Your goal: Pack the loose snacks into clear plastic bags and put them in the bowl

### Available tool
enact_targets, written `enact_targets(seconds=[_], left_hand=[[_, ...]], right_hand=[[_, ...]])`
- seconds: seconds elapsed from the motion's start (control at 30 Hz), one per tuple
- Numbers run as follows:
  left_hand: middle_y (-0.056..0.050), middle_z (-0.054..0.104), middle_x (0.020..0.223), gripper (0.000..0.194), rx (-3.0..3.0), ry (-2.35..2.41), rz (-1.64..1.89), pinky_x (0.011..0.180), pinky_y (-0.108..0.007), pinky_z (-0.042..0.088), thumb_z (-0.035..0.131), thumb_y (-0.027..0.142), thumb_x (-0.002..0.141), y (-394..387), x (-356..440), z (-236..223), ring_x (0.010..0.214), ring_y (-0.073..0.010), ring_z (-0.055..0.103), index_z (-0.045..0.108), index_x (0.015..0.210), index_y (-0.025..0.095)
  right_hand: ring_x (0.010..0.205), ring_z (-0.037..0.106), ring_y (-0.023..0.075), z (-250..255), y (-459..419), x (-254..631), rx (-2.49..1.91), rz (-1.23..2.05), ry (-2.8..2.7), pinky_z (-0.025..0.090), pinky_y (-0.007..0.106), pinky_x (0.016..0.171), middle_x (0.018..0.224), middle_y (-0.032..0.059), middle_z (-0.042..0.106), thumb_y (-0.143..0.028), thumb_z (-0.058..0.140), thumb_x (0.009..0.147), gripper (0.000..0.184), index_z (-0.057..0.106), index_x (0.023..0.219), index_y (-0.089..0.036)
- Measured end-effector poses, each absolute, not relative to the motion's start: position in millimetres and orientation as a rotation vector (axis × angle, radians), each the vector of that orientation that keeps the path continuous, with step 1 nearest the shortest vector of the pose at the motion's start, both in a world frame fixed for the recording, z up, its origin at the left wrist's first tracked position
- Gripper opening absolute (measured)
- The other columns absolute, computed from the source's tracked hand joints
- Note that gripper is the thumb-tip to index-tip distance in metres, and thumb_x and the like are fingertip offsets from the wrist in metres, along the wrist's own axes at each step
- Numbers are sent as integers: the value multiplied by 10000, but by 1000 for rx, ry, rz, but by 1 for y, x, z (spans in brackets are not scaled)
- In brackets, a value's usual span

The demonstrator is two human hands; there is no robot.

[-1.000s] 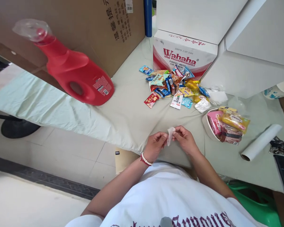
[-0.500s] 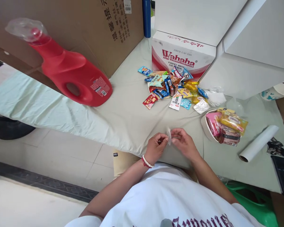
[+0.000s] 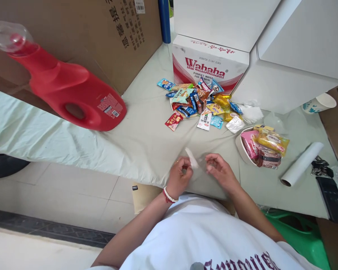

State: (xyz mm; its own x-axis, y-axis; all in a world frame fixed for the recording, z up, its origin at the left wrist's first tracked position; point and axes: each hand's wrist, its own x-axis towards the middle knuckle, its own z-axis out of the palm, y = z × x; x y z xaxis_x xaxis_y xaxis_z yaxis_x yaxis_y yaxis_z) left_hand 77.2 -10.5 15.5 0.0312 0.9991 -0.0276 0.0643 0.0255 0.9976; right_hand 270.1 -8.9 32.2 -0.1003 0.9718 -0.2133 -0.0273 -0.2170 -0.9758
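My left hand (image 3: 179,175), with a beaded bracelet at the wrist, pinches a thin whitish piece of plastic film or paper (image 3: 191,158) between thumb and forefinger. The strip sticks up slightly blurred, so its exact kind is unclear. To its right, my right hand (image 3: 220,170) is apart from it, fingers loosely bent and spread, holding nothing visible. Beyond both hands lies a heap of wrapped snacks (image 3: 197,102) in many colours. A cream bowl (image 3: 240,150) filled with snack packets (image 3: 266,147) stands to the right of my right hand.
Behind the snack heap stands a Wahaha carton (image 3: 211,62). On the left is a large red jug (image 3: 81,97) against a brown cardboard box (image 3: 95,37). At the right are a white roll (image 3: 302,164), keys (image 3: 322,167), a black phone (image 3: 332,200) and a paper cup (image 3: 319,103).
My hands have moved apart: the left has shifted left with the whitish strip, and the right no longer meets it. The whole view has also shifted slightly.
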Motion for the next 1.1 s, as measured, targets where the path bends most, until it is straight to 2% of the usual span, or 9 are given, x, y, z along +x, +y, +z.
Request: enact_targets(seconds=[0.13, 0.27, 0.37, 0.47, 0.7, 0.8, 0.9, 1.03, 1.1], left_hand=[[-37, 624, 873, 101, 1438, 1266, 1107, 767, -297, 427, 599, 130, 742, -13, 78, 23, 823, -182, 567, 560, 715, 219], [-53, 629, 948, 72, 1179, 1223, 1162, 827, -297, 440, 618, 193, 775, -10, 72, 19, 927, -190, 581, 590, 710, 209], [-46, 634, 970, 110, 860, 1167, 1139, 757, -280, 441, 641, 248, 764, -8, 73, 14, 836, -159, 549, 582, 686, 196], [-33, 628, 947, 161, 612, 1098, 1099, 692, -266, 439, 687, 276, 712, -7, 78, 15, 742, -125, 508, 564, 663, 184], [-17, 575, 836, 214, 467, 1015, 1123, 657, -241, 466, 733, 289, 664, -2, 81, 22, 743, -117, 520, 549, 663, 179], [-38, 626, 1016, 209, 495, 1008, 1132, 713, -273, 522, 723, 279, 665, -5, 81, 23, 873, -152, 581, 595, 811, 202], [-47, 632, 1203, 440, 635, 984, 1099, 807, -298, 539, 756, 231, 654, -8, 86, 22, 1024, -177, 613, 628, 1075, 238], [6, 654, 820, 237, 756, 1119, 1019, 760, -256, 492, 794, 284, 701, -2, 93, 16, 787, -122, 604, 653, 863, 185], [35, 625, 743, 246, 618, 1136, 1066, 705, -255, 489, 793, 336, 711, 2, 94, 15, 699, -107, 576, 627, 825, 195]], right_hand=[[760, 547, 157, 35, -3, 253, -1249, 1378, -1289, 455, 290, 700, 839, 16, 625, -441, 809, 798, 219, 726, 866, -249], [626, 482, 117, 33, 2, 256, -1187, 1633, -1108, 385, 261, 612, 692, -26, 589, -495, 853, 721, 331, 685, 788, -217], [557, 407, 86, 29, 0, 263, -1183, 1762, -1045, 315, 239, 553, 616, -53, 535, -509, 869, 695, 374, 666, 749, -200], [512, 371, 71, 23, -5, 268, -1171, 1790, -937, 275, 231, 511, 599, -66, 509, -521, 868, 696, 386, 660, 761, -202], [512, 337, 73, 22, -5, 277, -1146, 1745, -653, 260, 228, 483, 650, -49, 538, -494, 889, 672, 389, 647, 819, -226], [522, 355, 76, 25, -5, 276, -1163, 1689, -670, 277, 232, 490, 651, -45, 536, -477, 883, 682, 363, 657, 814, -225], [528, 376, 81, 28, -5, 273, -1164, 1656, -721, 300, 235, 501, 598, -58, 478, -458, 884, 690, 330, 679, 802, -225], [528, 398, 81, 34, -6, 273, -1155, 1678, -704, 314, 237, 505, 608, -51, 506, -453, 886, 690, 329, 683, 808, -223], [529, 399, 80, 33, -9, 275, -1171, 1670, -649, 311, 234, 497, 639, -43, 542, -450, 890, 680, 349, 661, 816, -224]])
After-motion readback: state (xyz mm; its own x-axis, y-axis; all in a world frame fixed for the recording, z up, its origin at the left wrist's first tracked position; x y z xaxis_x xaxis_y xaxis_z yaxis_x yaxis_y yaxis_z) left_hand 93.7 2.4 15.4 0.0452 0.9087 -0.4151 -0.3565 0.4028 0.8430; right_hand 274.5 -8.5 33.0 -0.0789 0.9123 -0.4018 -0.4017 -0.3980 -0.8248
